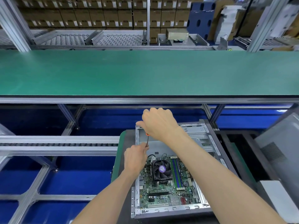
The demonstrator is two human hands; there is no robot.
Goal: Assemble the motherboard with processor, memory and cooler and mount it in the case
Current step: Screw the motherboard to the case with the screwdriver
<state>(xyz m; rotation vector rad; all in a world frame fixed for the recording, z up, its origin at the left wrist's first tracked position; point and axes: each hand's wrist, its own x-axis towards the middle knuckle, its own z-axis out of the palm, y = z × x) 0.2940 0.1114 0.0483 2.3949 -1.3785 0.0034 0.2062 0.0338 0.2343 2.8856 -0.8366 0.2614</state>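
An open metal case (203,138) lies flat on a dark mat in front of me. Inside it sits the green motherboard (163,193) with a black fan cooler (161,170) and memory sticks (177,172) beside the cooler. My right hand (159,122) grips the handle of a screwdriver (147,140) from above; only its orange collar and dark shaft show. My left hand (135,157) pinches the shaft low down, near the board's far left corner. The screwdriver's tip is hidden behind my left hand.
A long green conveyor belt (145,73) runs across beyond the case. A roller track (56,144) lies to the left over a blue floor. A grey case panel (278,149) leans at the right. Stacked cartons (97,13) fill the back.
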